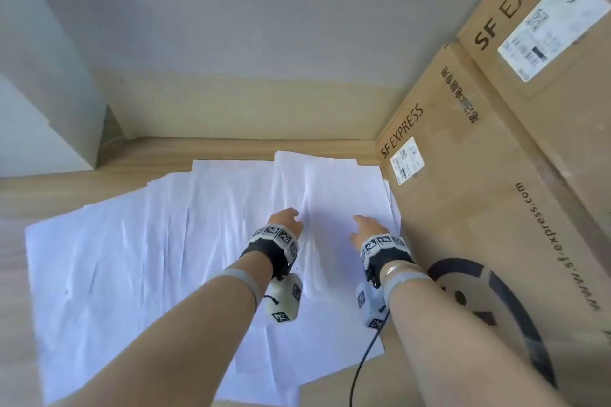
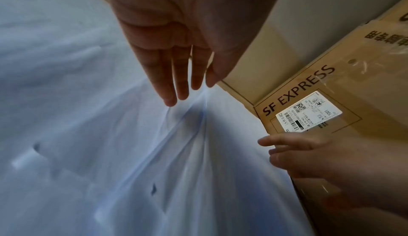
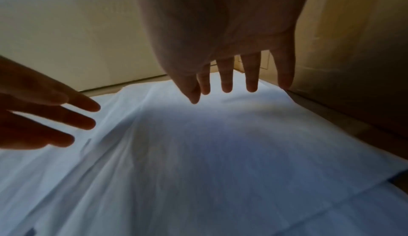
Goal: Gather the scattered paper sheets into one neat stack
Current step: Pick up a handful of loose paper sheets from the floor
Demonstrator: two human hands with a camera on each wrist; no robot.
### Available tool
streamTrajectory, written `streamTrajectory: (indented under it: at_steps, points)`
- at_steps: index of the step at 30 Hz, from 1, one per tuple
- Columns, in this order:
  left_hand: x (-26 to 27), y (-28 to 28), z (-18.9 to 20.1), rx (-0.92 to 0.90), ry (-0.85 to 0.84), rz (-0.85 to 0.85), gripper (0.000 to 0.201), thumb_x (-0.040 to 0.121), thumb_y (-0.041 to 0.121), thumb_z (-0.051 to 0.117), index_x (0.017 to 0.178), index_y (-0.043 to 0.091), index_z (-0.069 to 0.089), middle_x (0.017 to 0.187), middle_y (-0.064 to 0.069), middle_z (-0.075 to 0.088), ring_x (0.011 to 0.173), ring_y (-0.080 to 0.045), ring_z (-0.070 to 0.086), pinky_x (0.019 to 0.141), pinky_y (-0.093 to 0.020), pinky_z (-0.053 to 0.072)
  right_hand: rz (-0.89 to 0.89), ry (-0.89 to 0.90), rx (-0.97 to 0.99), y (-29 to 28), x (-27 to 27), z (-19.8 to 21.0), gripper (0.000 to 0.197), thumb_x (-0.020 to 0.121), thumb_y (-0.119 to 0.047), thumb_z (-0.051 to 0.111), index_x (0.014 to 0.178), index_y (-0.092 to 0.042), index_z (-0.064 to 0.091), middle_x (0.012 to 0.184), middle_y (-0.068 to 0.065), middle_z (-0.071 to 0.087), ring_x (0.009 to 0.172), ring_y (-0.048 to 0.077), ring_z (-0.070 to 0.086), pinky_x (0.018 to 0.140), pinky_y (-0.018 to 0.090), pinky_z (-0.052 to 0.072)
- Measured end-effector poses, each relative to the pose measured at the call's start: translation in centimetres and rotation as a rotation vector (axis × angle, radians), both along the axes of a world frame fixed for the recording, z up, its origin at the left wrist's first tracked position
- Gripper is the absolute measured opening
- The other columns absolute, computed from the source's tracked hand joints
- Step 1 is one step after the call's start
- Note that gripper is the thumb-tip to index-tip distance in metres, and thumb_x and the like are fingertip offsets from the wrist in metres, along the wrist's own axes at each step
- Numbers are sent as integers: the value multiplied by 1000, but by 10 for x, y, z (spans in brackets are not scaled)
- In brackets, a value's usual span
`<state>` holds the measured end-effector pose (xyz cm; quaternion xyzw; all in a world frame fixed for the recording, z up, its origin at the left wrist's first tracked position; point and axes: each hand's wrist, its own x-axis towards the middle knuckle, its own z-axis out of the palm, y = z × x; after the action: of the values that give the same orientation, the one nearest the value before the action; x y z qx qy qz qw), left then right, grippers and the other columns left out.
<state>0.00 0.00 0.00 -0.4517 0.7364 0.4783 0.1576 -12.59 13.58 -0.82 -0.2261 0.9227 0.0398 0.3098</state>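
Several white paper sheets (image 1: 158,248) lie fanned and overlapping on a wooden surface (image 1: 49,195). The rightmost top sheet (image 1: 340,188) carries a long raised crease. My left hand (image 1: 287,220) sits on that sheet's left part. In the left wrist view its fingers (image 2: 171,89) are straight, tips touching the paper (image 2: 110,135), and the crease rises toward the thumb. My right hand (image 1: 365,228) is over the same sheet's right part, beside a cardboard box. In the right wrist view its fingers (image 3: 227,81) are straight and spread just over the paper (image 3: 220,143). Neither hand holds anything.
Tall cardboard boxes marked SF EXPRESS (image 1: 496,191) stand directly right of the sheets, touching their edge. A pale wall (image 1: 248,102) runs behind. A white block (image 1: 43,92) stands at the back left. A black cable (image 1: 363,363) trails under my right forearm.
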Motion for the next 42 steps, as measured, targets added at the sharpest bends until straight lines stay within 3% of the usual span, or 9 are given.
streamTrajectory:
  at_steps: [5, 9, 13, 21, 25, 28, 33, 39, 42]
  points:
    - [-11, 7, -13, 104, 0, 45, 57, 93, 25, 43, 146, 17, 25, 141, -8, 49, 123, -28, 53, 101, -32, 42, 17, -147, 69, 6, 4, -2, 61, 94, -31, 42, 148, -23, 16, 156, 4, 23, 138, 29, 34, 112, 39, 32]
    - [-18, 5, -17, 154, -2, 103, 72, 86, 30, 58, 146, 15, 21, 138, -10, 52, 118, -32, 57, 99, -37, 47, 39, -117, 72, 4, 4, -2, 58, 93, -37, 41, 147, -28, 21, 149, 6, 37, 131, 30, 43, 106, 37, 38]
    - [-13, 2, -15, 149, -50, 20, 27, 82, 19, 60, 108, 13, 55, 107, -10, 60, 98, -26, 58, 89, -30, 48, -34, -128, -14, 2, 3, -1, 55, 91, -34, 42, 144, -31, 27, 139, 10, 50, 119, 30, 54, 99, 36, 46]
    - [18, -17, -24, 123, 53, 131, 20, 86, -4, 34, 101, 8, 37, 70, -6, 41, 68, -20, 42, 66, -31, 35, -283, -18, -159, 7, 3, -7, 60, 91, -13, 48, 145, -18, 22, 150, 14, 24, 130, 31, 39, 104, 36, 36]
    - [30, -21, -26, 220, 32, 189, 47, 85, -4, 44, 131, -2, 36, 101, -17, 54, 74, -23, 47, 57, -28, 39, -401, -99, -206, 2, 8, -11, 76, 88, -22, 52, 148, -26, 6, 146, 13, 38, 126, 33, 46, 106, 43, 40]
    - [32, -16, -25, 191, 43, 182, 45, 85, 8, 58, 126, 0, 42, 131, -21, 53, 107, -30, 56, 86, -34, 45, -426, -123, -276, -4, 11, -12, 76, 88, -20, 54, 149, -23, 8, 140, 12, 46, 119, 32, 53, 97, 36, 44]
    - [30, -6, -17, -82, -35, 49, 58, 85, 15, 56, 140, 19, 38, 153, -5, 20, 138, -30, 24, 108, -34, 33, -480, -143, -332, -6, 13, -10, 73, 87, -14, 57, 147, -18, 16, 136, 13, 51, 119, 31, 54, 101, 37, 42]
    - [30, -8, -5, 5, 65, 46, 66, 85, 5, 56, 144, 18, 31, 158, -3, 9, 138, -24, 33, 101, -25, 37, -448, -163, -224, -2, 15, -13, 60, 88, -15, 57, 141, -9, 30, 140, 11, 47, 124, 30, 50, 100, 34, 41]
    - [31, -10, -3, 65, 133, 66, 64, 84, 0, 54, 142, 11, 32, 140, -10, 42, 125, -27, 47, 89, -23, 39, -410, -164, -205, 0, 15, -15, 58, 87, -15, 58, 139, -8, 34, 142, 9, 45, 127, 28, 47, 101, 32, 39]
